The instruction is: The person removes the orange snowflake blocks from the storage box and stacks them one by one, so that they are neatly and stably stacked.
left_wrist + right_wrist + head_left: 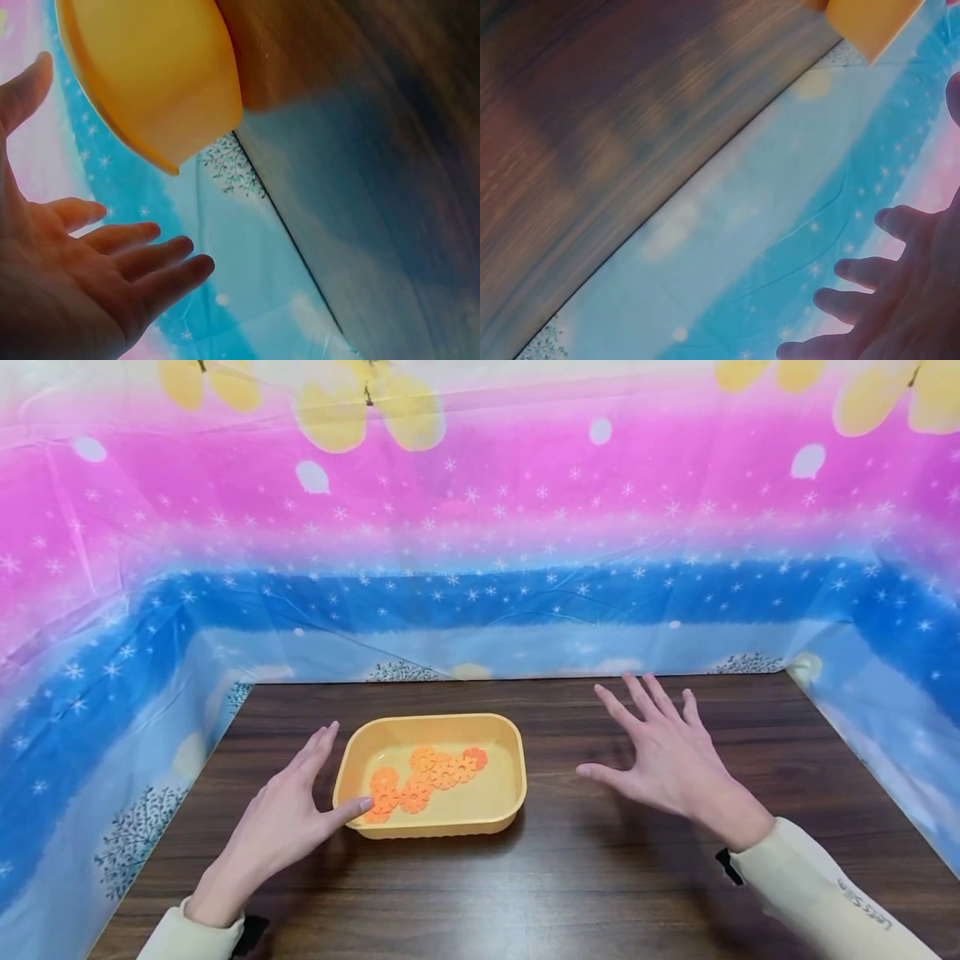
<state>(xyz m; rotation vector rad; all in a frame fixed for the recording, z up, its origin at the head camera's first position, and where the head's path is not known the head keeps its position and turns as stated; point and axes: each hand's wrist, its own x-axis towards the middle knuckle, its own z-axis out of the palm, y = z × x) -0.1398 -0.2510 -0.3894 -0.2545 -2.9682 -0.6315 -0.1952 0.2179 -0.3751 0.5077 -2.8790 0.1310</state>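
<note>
A yellow plastic basin (450, 818) stands on the table, left of the middle in the head view. Inside it lie several orange snowflake-shaped discs (414, 795), some overlapping. My left hand (281, 814) is at the basin's left side, fingers spread. In the head view its thumb crosses in front of the rim, but the left wrist view shows a gap between the hand (82, 277) and the basin (157, 75). To the right of the basin, my right hand (671, 760) hovers over the table with its fingers spread and holds nothing.
The dark wood-grain table (555, 893) reaches back to a patterned cloth (480, 602) that hangs behind it and along both sides. In the right wrist view, a corner of the basin (870, 26) shows at the top.
</note>
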